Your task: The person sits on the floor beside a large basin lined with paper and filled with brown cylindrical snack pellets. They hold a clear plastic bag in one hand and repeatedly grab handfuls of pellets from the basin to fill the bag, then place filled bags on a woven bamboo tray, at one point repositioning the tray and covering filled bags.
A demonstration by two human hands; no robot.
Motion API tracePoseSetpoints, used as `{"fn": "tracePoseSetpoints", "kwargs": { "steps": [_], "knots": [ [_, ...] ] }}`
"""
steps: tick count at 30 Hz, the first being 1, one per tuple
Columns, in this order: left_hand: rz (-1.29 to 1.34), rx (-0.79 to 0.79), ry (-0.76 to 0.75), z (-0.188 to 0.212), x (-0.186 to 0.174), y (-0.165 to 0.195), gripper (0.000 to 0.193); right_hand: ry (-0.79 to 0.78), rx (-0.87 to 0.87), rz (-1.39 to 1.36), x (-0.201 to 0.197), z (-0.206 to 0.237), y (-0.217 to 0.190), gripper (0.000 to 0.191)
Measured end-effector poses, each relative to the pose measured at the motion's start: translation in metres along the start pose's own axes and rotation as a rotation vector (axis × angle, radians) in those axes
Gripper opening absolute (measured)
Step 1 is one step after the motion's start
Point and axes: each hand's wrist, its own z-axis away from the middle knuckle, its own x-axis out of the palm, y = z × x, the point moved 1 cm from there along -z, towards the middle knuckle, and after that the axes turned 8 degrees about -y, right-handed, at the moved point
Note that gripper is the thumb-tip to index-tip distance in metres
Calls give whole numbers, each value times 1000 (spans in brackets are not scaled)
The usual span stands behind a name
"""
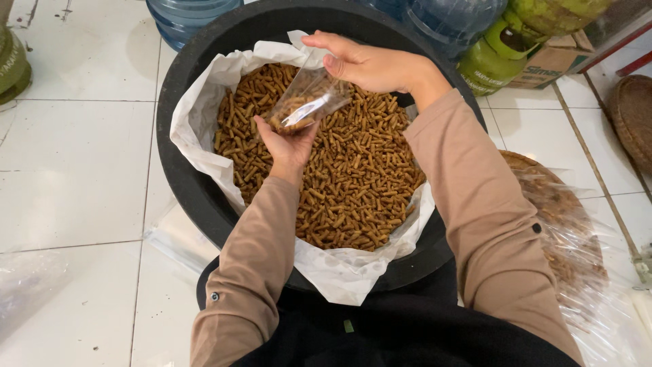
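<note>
A big black round tub (197, 197) lined with white paper (346, 272) holds a heap of short brown snack sticks (353, 183). Above the heap is a small clear plastic bag (305, 98), partly filled with the sticks. My left hand (285, 146) cups the bag from below. My right hand (367, 64) grips the bag's top edge from above. Both sleeves are light brown.
Blue water jugs (448, 20) and a green gas cylinder (492, 58) stand behind the tub, with a cardboard box (550, 64) beside them. To the right lies a pile of filled clear bags (570, 238). A woven tray (635, 115) lies at the far right. White floor tiles (75, 170) spread left.
</note>
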Motion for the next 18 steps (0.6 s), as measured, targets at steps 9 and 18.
{"fn": "tracePoseSetpoints", "kwargs": {
  "steps": [9,18],
  "knots": [
    [95,110,-135,-2,2,11,103,514,77,-291,31,50,36,22],
    [106,152,-123,-5,5,20,66,-573,751,60,246,60,94,91]
  ]
}}
